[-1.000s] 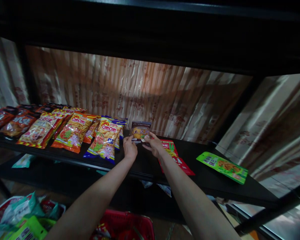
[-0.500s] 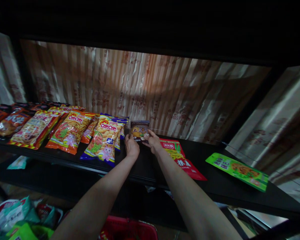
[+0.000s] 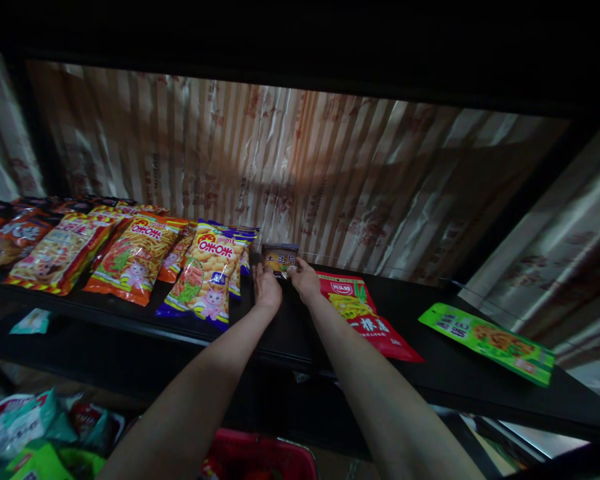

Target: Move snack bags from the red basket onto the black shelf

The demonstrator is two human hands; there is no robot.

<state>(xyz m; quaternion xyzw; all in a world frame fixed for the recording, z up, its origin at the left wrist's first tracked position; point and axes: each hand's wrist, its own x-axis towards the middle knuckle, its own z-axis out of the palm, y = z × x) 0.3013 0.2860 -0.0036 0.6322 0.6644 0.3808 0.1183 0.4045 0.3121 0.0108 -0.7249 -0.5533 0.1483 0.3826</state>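
Observation:
Toward the back of the black shelf [image 3: 285, 333], a small dark bag of potato chips [image 3: 280, 259] stands between my hands. My left hand [image 3: 267, 288] grips its left lower side, and my right hand [image 3: 306, 281] pinches the right edge. Just left of my left hand are purple-and-yellow snack bags [image 3: 213, 267], propped up in a row. A red snack packet [image 3: 375, 327] lies flat beside my right forearm.
Orange noodle snack bags [image 3: 130, 263] and darker orange-black bags [image 3: 17, 240] fill the left of the shelf. A green packet [image 3: 490, 343] lies at the right. Below are a red basket [image 3: 265, 457] and several teal and green bags [image 3: 35, 427]. A curtain [image 3: 300, 167] hangs behind.
The view has shifted slightly. Both hands stay on the potato chip bag, which sits a little lower and looks more tilted back than before.

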